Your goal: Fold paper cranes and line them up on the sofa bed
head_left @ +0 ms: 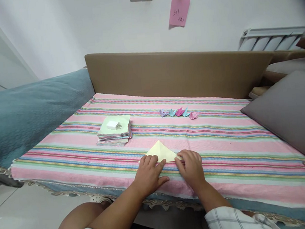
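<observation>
A pale yellow sheet of origami paper (161, 152), folded into a triangle, lies on the striped cloth with its peak pointing away from me. My left hand (149, 173) holds the left corner down, its fingers curled over the lower edge and its thumb out to the side. At the right corner, my right hand (190, 166) grips the paper between thumb and fingers. The fingers cover both corners. Beyond the paper stands a row of several small folded paper figures (179, 112) in purple, blue and pink.
To the left is a stack of square paper (114, 134) with a white charger plug (113, 125) on top. The pink striped cloth (72, 143) covers the sofa seat. A blue armrest (34, 107), a brown backrest (165, 72) and a grey cushion (288, 113) border it.
</observation>
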`<action>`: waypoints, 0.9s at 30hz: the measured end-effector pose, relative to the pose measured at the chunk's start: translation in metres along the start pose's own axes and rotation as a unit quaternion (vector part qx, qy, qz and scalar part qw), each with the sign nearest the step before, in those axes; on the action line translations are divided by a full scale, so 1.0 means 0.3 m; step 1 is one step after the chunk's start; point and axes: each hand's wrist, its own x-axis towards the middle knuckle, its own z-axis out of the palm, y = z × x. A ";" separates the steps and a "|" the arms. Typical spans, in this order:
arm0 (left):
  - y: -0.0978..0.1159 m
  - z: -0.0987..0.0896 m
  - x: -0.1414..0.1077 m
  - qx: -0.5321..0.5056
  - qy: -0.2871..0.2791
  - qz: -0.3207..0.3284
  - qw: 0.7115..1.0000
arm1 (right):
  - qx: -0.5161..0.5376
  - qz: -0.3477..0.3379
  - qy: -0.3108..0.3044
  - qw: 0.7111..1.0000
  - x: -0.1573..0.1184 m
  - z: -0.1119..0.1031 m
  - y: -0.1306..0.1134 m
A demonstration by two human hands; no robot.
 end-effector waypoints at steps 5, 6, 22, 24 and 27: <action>-0.002 0.010 -0.002 0.003 0.017 -0.007 1.000 | 0.061 -0.191 -0.057 0.978 -0.057 0.012 -0.090; -0.001 0.011 -0.002 0.004 0.018 -0.008 1.000 | 0.060 -0.199 -0.060 0.976 -0.065 0.018 -0.094; -0.005 0.007 0.001 -0.015 -0.001 -0.025 1.000 | 0.013 -0.049 -0.029 0.998 -0.059 -0.011 -0.009; -0.004 0.005 0.001 -0.019 -0.001 -0.025 1.000 | 0.009 -0.024 -0.037 0.999 -0.056 -0.021 0.001; -0.003 0.002 0.002 -0.021 -0.003 -0.025 0.999 | -0.002 0.009 -0.049 0.999 -0.052 -0.036 0.015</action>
